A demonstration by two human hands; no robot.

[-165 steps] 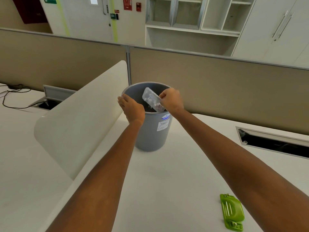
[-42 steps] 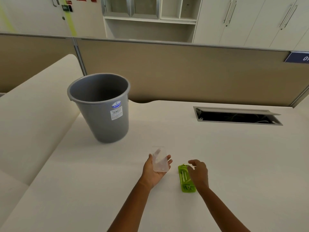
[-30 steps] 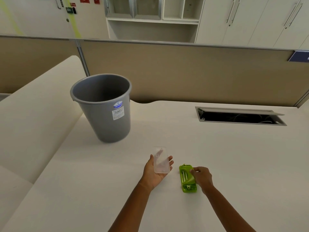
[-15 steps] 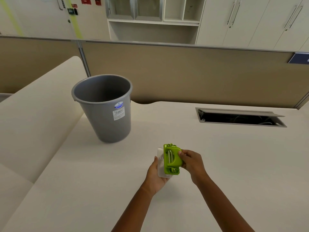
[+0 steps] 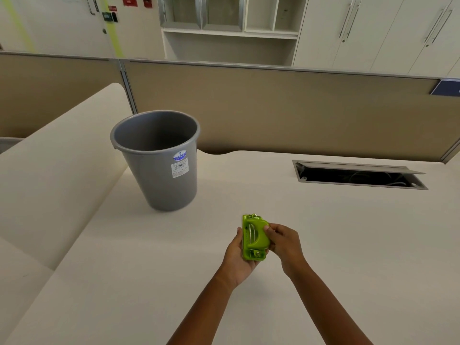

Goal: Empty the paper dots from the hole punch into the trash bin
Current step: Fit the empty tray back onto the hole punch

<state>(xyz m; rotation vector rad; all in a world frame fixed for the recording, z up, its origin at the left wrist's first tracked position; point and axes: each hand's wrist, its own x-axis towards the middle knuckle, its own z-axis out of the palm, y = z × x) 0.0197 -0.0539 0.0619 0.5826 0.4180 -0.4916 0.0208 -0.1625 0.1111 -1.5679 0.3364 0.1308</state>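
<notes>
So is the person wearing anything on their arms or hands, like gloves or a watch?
No. The left hand and right hand are bare, with no gloves, rings or watch to be seen. Both forearms are bare too; no sleeve shows anywhere up to the picture's bottom edge.

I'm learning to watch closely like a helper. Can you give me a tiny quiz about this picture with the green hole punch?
1. True or false: the green hole punch lies flat on the desk.
2. Which hands hold it? A) left only B) right only C) both
3. Fill in: the grey trash bin stands upright on the ____.

Key: 1 false, it is held above the desk. 2 C, left hand cradles it, right hand grips its side. 3 desk.
</notes>
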